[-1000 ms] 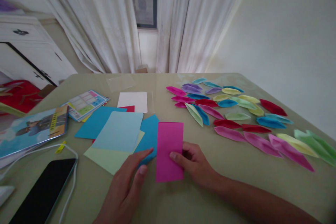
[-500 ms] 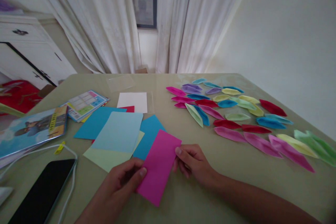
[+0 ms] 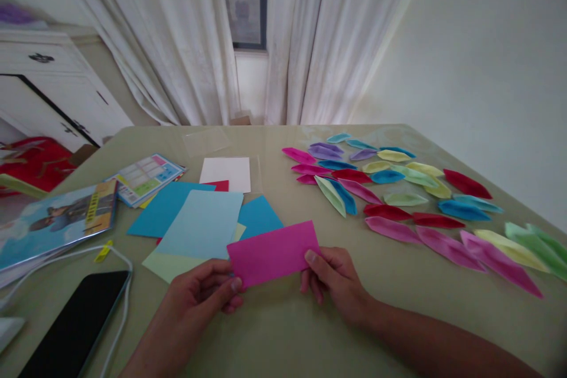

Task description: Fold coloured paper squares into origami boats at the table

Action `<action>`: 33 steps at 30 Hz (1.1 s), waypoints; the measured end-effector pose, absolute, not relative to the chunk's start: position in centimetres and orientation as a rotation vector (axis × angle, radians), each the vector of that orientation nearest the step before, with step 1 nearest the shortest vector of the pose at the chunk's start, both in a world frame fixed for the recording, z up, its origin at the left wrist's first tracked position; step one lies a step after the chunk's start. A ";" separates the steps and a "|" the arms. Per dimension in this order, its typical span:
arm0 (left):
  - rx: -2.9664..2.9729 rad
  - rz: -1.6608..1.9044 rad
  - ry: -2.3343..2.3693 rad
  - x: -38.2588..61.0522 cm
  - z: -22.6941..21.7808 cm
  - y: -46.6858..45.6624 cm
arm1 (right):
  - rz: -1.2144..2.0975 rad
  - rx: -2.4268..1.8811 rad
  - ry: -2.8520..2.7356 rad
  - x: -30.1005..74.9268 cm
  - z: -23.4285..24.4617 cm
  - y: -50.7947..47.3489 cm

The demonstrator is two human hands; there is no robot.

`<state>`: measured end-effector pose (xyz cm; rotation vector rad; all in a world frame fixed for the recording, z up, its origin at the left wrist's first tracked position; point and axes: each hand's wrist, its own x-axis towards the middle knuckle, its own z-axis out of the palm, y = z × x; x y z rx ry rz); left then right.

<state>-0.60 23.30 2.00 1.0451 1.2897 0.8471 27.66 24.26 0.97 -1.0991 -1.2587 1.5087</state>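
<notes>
A magenta paper rectangle [image 3: 272,254] is held up over the near part of the table, its long side running nearly left to right. My left hand [image 3: 206,292] pinches its lower left corner between thumb and fingers. At the right end, my right hand [image 3: 332,277] grips it with the thumb on top. Just behind lie loose square sheets: a light blue sheet [image 3: 204,218], a blue sheet [image 3: 261,217] and a pale green sheet [image 3: 166,263]. To the right are several folded paper pieces [image 3: 394,211] in pink, red, blue, yellow, green and purple.
A black phone [image 3: 75,325] and a white cable [image 3: 126,301] lie at the near left. Behind them are a picture book [image 3: 57,218] and printed cards [image 3: 148,177]. A white square [image 3: 225,173] sits near the table's middle back. Curtains [image 3: 177,41] hang beyond.
The magenta paper has turned from a steep, near-upright slant to nearly level, its long side now across. Both hands still hold it; the left hand now grips the lower left corner.
</notes>
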 end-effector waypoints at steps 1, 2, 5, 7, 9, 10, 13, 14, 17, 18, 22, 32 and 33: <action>1.059 0.869 1.329 -1.0 2.0 23.6 | 1.467 -1.106 -1.239 27.7 1.1 24.4; 1.064 0.898 1.361 -1.1 1.9 23.7 | 1.432 -1.113 -1.219 27.7 1.1 24.5; 0.982 1.043 1.386 -0.2 1.8 23.6 | 1.403 -1.127 -1.212 27.8 1.0 24.6; 0.880 1.126 1.334 1.1 1.9 23.0 | 1.429 -1.148 -1.264 27.8 0.8 24.4; 0.898 1.140 1.298 2.2 2.0 22.3 | 1.425 -1.165 -1.349 27.8 0.7 24.1; 0.943 1.124 1.302 2.5 2.1 22.1 | 1.410 -1.160 -1.381 27.9 0.7 24.0; 1.056 1.084 1.356 2.4 1.9 21.9 | 1.364 -1.100 -1.411 27.9 0.7 24.2; 1.067 1.081 1.366 2.2 1.8 22.0 | 1.324 -1.093 -1.415 28.0 0.7 24.3; 1.097 1.063 1.373 1.6 1.1 22.4 | 1.027 -1.107 -1.539 28.2 0.6 24.9; 1.114 1.055 1.377 1.4 0.8 22.5 | 0.894 -1.101 -1.607 28.3 0.6 25.1; 1.217 1.061 1.402 1.1 -0.2 22.3 | 0.504 -1.038 -1.909 28.8 0.7 25.6; 2.113 1.056 1.328 0.3 -0.9 22.2 | 0.341 -0.791 -2.267 28.9 2.3 25.4; 2.320 1.049 1.321 0.3 -0.8 22.1 | 0.277 -0.791 -2.305 28.9 2.6 25.1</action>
